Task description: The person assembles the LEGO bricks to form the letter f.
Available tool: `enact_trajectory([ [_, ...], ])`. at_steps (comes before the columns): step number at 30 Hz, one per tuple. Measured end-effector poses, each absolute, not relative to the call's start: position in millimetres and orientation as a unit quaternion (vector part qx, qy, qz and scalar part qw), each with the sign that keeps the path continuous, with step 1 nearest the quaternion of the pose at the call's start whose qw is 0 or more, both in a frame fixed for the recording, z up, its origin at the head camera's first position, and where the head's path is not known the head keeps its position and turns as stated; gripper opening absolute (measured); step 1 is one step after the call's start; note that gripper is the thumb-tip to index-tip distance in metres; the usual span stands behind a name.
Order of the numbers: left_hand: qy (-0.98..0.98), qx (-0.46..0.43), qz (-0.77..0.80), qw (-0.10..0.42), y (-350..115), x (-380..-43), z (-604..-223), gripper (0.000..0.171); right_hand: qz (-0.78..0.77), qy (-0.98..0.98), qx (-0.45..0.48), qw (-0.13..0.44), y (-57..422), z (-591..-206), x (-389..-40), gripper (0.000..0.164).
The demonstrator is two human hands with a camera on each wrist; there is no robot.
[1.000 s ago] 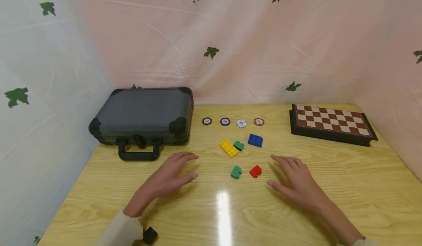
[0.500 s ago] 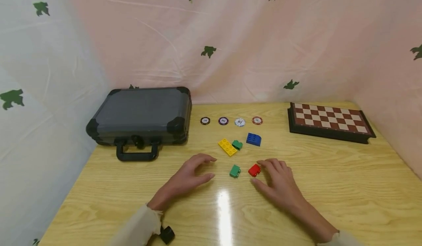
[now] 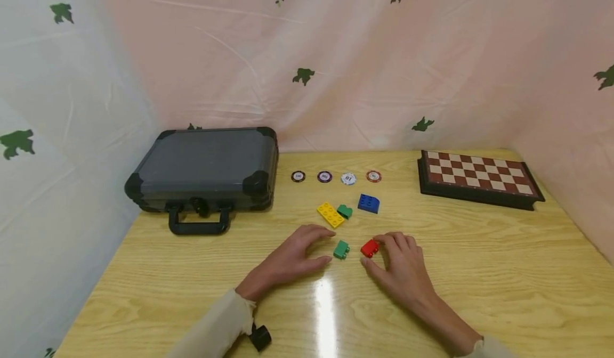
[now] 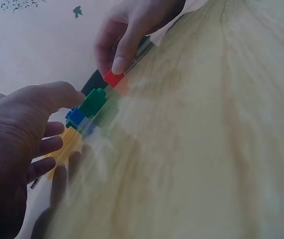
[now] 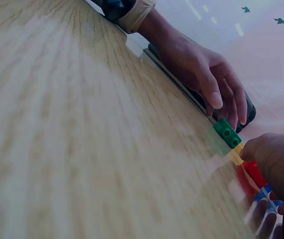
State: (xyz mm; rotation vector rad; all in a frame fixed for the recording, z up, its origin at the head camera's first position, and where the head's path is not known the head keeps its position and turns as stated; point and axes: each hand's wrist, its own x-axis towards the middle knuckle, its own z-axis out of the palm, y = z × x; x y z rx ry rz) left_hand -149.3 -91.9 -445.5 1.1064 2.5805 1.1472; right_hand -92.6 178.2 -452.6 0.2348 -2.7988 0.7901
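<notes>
Left of a green plastic brick point(image 3: 341, 249), the left hand point(image 3: 298, 257) gapes; right of it, the right hand point(image 3: 404, 265) pinches a red plastic brick point(image 3: 369, 248).

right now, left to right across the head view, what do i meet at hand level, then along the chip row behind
Hand level: left hand, green brick, red brick, right hand. Chip row: gray case, black chip, purple chip, white chip, red chip, checkered board.
</notes>
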Motion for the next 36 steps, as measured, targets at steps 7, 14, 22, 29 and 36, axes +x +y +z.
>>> enact_trajectory([
  [7,0.856,0.376,0.352,0.046,-81.1,-154.1,-446.5,0.044,0.262,-0.955,0.077,0.120,177.6,-453.6,-92.2,0.049],
  [14,0.855,0.413,0.312,0.034,-73.5,-158.6,-447.1,0.046,0.261,-0.952,0.086,0.134,177.3,-455.1,-92.4,0.043],
  [22,0.850,0.437,0.296,0.010,-70.5,-161.2,-449.2,0.040,0.259,-0.952,0.087,0.141,178.8,-455.1,-92.1,0.041],
  [29,0.855,0.431,0.287,0.010,-69.5,-160.7,-449.5,0.041,0.262,-0.951,0.090,0.139,179.9,-455.2,-92.0,0.041],
  [36,0.857,0.423,0.293,0.014,-70.1,-160.1,-448.4,0.038,0.271,-0.946,0.099,0.147,179.4,-455.7,-92.0,0.039],
])
